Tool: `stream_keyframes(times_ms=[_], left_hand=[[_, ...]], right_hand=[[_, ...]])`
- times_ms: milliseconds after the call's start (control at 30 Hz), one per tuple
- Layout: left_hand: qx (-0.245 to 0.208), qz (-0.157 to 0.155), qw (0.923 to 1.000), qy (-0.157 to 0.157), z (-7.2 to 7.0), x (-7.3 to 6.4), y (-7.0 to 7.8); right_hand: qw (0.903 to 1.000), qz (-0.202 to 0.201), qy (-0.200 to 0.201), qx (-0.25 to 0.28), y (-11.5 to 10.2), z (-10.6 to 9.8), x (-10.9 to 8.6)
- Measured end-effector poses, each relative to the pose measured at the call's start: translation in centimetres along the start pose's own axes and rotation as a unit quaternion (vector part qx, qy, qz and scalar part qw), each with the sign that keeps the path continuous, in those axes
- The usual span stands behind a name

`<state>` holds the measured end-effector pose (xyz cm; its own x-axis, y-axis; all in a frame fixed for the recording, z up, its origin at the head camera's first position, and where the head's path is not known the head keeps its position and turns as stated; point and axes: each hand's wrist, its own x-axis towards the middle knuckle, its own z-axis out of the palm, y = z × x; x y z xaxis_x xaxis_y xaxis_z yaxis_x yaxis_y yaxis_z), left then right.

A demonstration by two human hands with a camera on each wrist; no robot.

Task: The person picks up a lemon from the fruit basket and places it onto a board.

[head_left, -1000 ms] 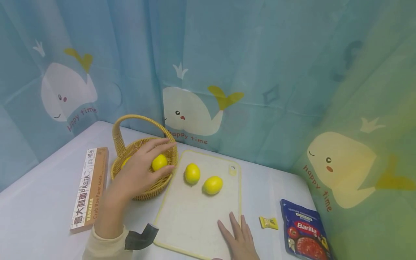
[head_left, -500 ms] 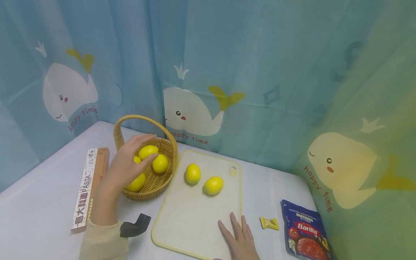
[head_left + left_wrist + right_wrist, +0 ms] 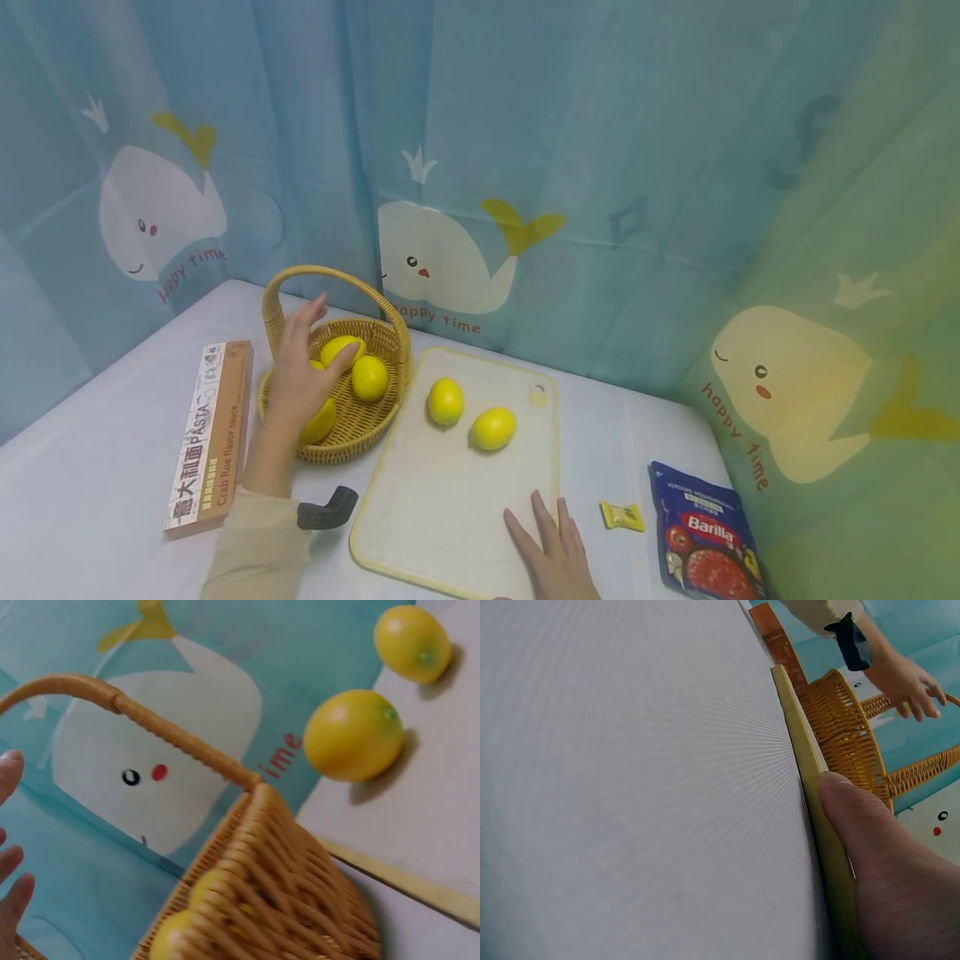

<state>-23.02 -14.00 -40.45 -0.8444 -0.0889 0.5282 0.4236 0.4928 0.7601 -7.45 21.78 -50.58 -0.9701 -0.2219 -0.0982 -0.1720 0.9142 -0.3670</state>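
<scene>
The left hand (image 3: 303, 379) is over the wicker basket (image 3: 337, 452), left of centre in the head view, its fingers loosely extended and its thumb held apart; it grasps nothing. The thumb overlaps a lemon there, but whether they touch cannot be told. In the left wrist view its fingertips show at the left edge, below one end of the tall arched handle (image 3: 180, 739).

Inside the basket, a rear lemon (image 3: 339, 346), a right-hand lemon (image 3: 370, 378) and a front lemon (image 3: 321, 422), partly behind the wrist, can be made out, with a sliver of yellow beside the hand.

At bottom centre, the right hand (image 3: 555, 554) lies flat with its fingers spread over the lower right edge of the pale cutting board (image 3: 442, 508), gripping nothing; in the right wrist view its thumb rests along the board's yellow rim. An upright lemon (image 3: 446, 402) and a sideways lemon (image 3: 492, 428) sit near each other on the board's upper half, apart.

On the white tabletop (image 3: 97, 483), a pasta box (image 3: 206, 442) lies at lower left, and a small yellow packet (image 3: 622, 515) and a blue Barilla pouch (image 3: 708, 533) at lower right. A whale-print curtain (image 3: 637, 125) fills the upper frame.
</scene>
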Motion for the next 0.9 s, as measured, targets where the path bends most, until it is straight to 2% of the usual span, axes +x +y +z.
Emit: stream_keyframes(times_ms=[100,233,433,667,900], left_hand=[[0.005,-0.019,0.9998,-0.007,0.6,-0.1,-0.8],[-0.004,-0.019,0.9996,-0.019,1.5,-0.2,-1.4],[0.004,-0.041,0.9978,-0.051,2.5,-0.6,-1.9],[0.003,-0.044,0.9972,-0.061,2.8,-0.7,-2.2],[-0.003,-0.064,0.9938,-0.091,3.0,-0.6,-2.7]], right_hand=[[1.0,0.002,-0.003,-0.001,0.0,0.0,0.0],[1.0,0.002,-0.002,-0.004,0.2,0.2,0.0],[0.9999,-0.009,0.011,-0.008,0.4,0.4,0.0],[1.0,0.0,0.002,-0.005,0.2,0.3,0.0],[1.0,0.008,-0.003,-0.005,0.1,0.2,-0.1]])
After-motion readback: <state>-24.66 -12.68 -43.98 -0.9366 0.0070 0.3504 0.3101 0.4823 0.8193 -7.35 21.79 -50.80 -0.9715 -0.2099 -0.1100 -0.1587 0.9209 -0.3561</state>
